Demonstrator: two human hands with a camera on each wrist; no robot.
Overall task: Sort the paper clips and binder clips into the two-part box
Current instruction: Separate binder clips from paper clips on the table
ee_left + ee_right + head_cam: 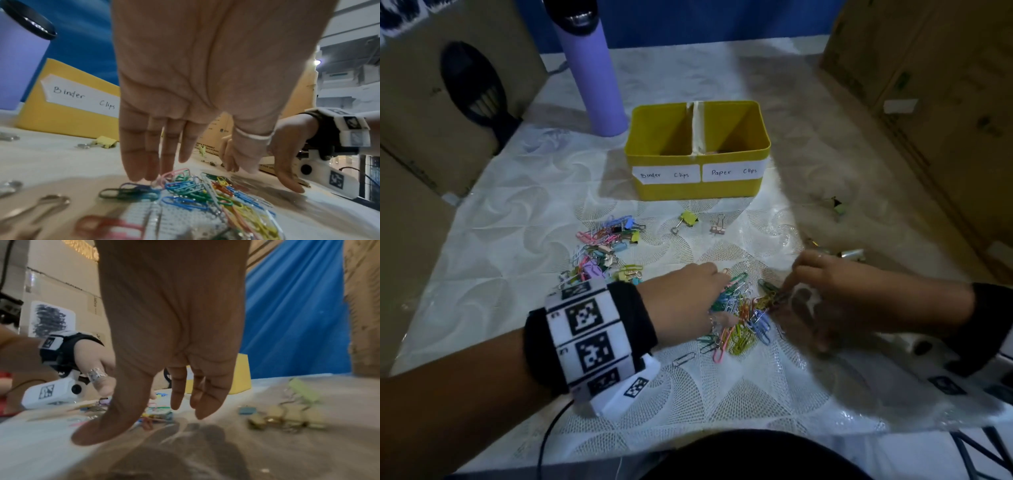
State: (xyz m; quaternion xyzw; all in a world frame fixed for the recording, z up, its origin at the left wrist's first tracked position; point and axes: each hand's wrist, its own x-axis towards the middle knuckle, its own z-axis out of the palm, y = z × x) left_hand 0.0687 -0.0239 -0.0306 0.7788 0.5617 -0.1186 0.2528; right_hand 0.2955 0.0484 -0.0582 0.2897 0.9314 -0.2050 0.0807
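Observation:
A yellow two-part box (697, 186) stands mid-table, its parts labelled "Binder Clips" on the left and "Paper Clips" on the right. A heap of coloured paper clips (743, 313) lies near the front, between both hands. My left hand (688, 301) hangs over the heap's left side with straight fingers (141, 155) reaching down to the clips (197, 191). My right hand (835, 284) comes in from the right, its fingers (207, 399) extended down at the heap's edge, holding nothing. A mixed pile of clips (602, 246) lies to the left.
A yellow binder clip (686, 219) and a pink one (717, 226) lie before the box. More binder clips (287, 417) sit at the right. A purple bottle (592, 78) stands behind the box. Cardboard boxes (935, 102) flank both sides.

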